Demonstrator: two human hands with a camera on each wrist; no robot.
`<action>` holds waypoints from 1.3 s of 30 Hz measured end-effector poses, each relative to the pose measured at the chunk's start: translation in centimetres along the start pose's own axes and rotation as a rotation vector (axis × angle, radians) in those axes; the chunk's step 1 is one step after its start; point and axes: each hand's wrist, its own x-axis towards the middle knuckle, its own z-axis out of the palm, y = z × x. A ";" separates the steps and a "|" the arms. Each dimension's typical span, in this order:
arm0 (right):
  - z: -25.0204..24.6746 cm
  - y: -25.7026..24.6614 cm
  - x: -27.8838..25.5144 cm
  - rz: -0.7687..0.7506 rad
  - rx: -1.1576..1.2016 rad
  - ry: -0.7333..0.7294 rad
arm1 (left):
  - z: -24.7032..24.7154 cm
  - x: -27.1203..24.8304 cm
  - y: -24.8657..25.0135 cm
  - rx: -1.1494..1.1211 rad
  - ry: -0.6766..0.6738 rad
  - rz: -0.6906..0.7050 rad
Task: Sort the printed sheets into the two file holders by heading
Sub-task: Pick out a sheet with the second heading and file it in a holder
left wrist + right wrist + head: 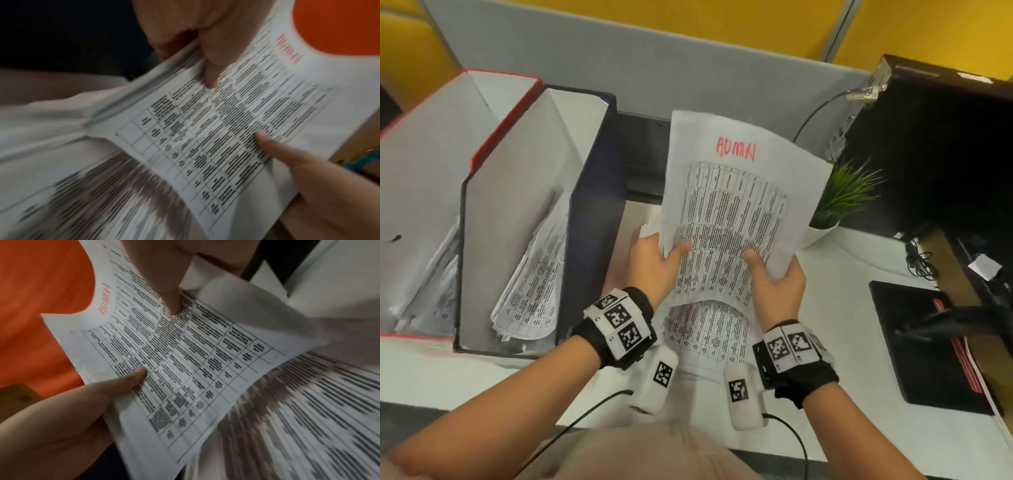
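- Two file holders stand at nine o'clock: a red-edged holder [424, 164] and a navy holder [585, 192], both partly filled.
- At centre, an "ADMIN" sheet [739, 192] is pinched between thumb and fingers by the left hand [654, 263] and right hand [777, 277], above the remaining stack [709, 335].
- Heading is judged read; filing by heading is called for next.

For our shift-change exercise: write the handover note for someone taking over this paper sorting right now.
Left hand and right hand both grip the lifted sheet headed ADMIN, thumbs on its face. More printed sheets lie on the desk beneath. The red file holder and the blue file holder stand at left, each already holding papers. Left: file this sheet, then sort the rest. Which holder takes ADMIN cannot be told.
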 end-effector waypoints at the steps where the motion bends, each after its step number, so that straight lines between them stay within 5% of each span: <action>1: 0.1 -0.8 0.4 -0.030 0.021 -0.001 | -0.7 0.2 1.1 0.019 -0.002 0.021; 9: -0.3 -2.6 1.2 -0.134 0.123 -0.228 | -10.7 2.0 8.0 0.158 -0.011 0.049; 19: -5.0 7.6 -0.5 0.108 -0.475 -0.205 | -23.7 3.1 6.5 0.193 0.078 -0.350; 25: -6.1 10.2 -1.7 0.212 -0.757 -0.256 | -22.1 3.8 4.2 0.613 0.225 -0.310; 32: -5.3 10.5 -1.9 0.261 -0.765 -0.274 | -17.3 4.4 0.3 0.726 0.115 -0.283; 36: -5.3 10.7 -1.7 0.285 -0.758 -0.286 | -16.7 4.6 -1.4 0.511 0.052 -0.315; 39: -5.4 10.9 -1.8 0.288 -0.756 -0.290 | -16.9 4.6 -1.9 0.268 0.141 -0.277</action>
